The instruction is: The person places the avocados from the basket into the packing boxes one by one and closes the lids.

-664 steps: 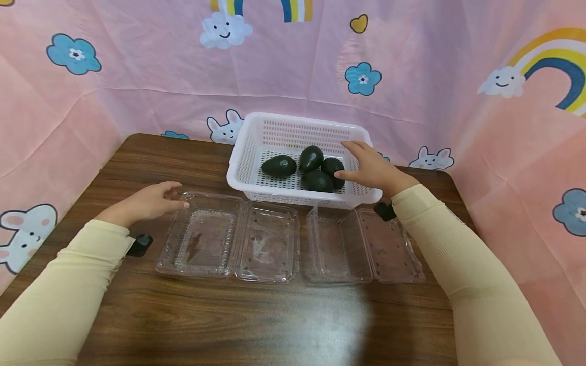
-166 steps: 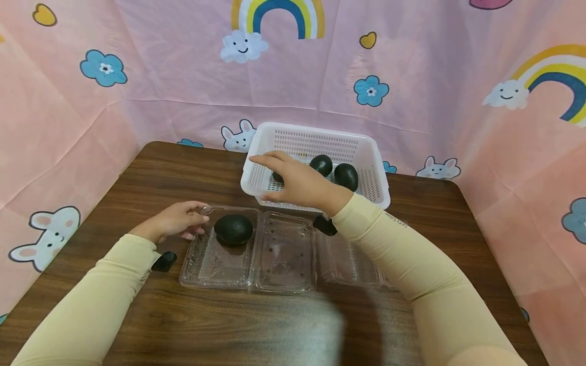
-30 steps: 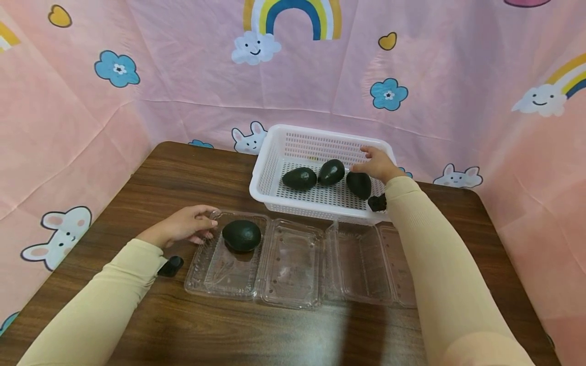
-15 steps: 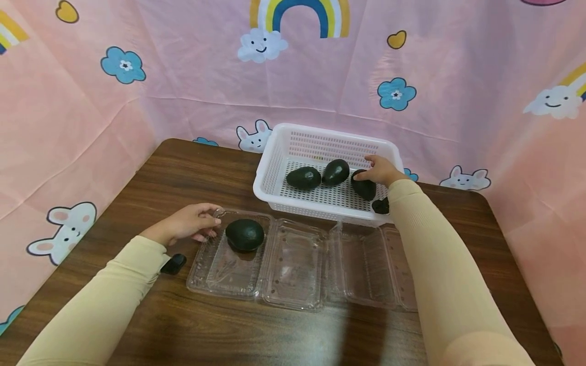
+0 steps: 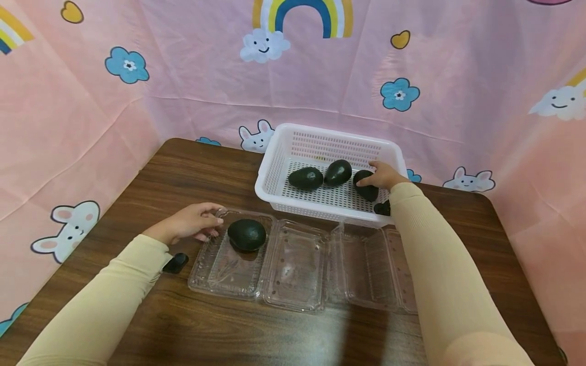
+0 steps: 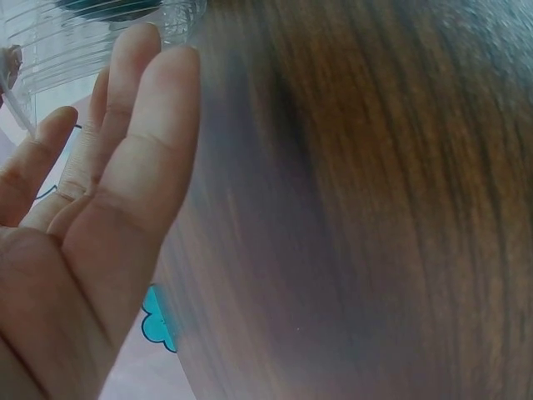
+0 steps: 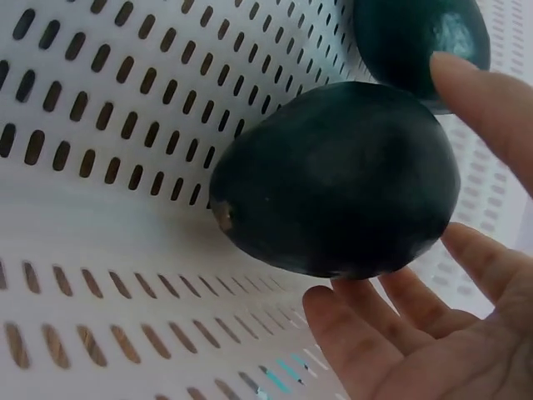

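Note:
In the head view, my right hand point(image 5: 384, 177) reaches into the white basket point(image 5: 263, 185) around the rightmost dark green avocado point(image 5: 366, 192). The right wrist view shows its fingers point(image 7: 358, 337) spread along one side of that avocado point(image 7: 333, 179); whether the thumb touches it is unclear. Two more avocados point(image 5: 305, 179) lie to its left in the basket. My left hand point(image 5: 192, 223) is at the upper left corner of an open clear plastic clamshell point(image 5: 229, 274), its extended fingers point(image 6: 162, 125) touching the wall. One avocado point(image 5: 247, 235) lies inside that clamshell's left half.
A second open clear clamshell point(image 5: 366, 269) stands to the right, partly hidden by my right sleeve point(image 5: 439, 264). Both clamshells are on the wooden table point(image 5: 220, 330), in front of the basket. A pink patterned cloth point(image 5: 311, 81) hangs behind and at the sides.
My right hand has come down from above the rightmost avocado to around it. Earlier, the clamshell held no avocado and the basket several. My left hand stays at the clamshell's corner.

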Motion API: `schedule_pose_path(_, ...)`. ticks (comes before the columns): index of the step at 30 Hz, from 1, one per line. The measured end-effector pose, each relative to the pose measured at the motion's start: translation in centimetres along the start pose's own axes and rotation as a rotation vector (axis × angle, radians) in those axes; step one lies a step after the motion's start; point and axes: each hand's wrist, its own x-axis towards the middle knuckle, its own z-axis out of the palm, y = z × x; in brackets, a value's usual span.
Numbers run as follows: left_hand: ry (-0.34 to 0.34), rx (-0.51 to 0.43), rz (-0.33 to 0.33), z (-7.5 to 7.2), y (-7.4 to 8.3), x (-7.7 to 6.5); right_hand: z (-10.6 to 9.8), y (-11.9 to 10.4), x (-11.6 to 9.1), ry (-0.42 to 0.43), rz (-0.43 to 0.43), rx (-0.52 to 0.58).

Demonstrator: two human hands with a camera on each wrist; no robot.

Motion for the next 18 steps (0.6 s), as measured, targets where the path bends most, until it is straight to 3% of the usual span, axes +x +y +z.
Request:
schedule_pose_path(10,0.001,-0.010,0.020,0.1,-0.2,0.2,0.4,0.2,0.4,-0.059,0.042,-0.006)
schedule_pose_path(18,0.005,-0.015,0.017,0.1,-0.3,0.2,0.9,0.5,0.9,-0.092,0.077,0.060)
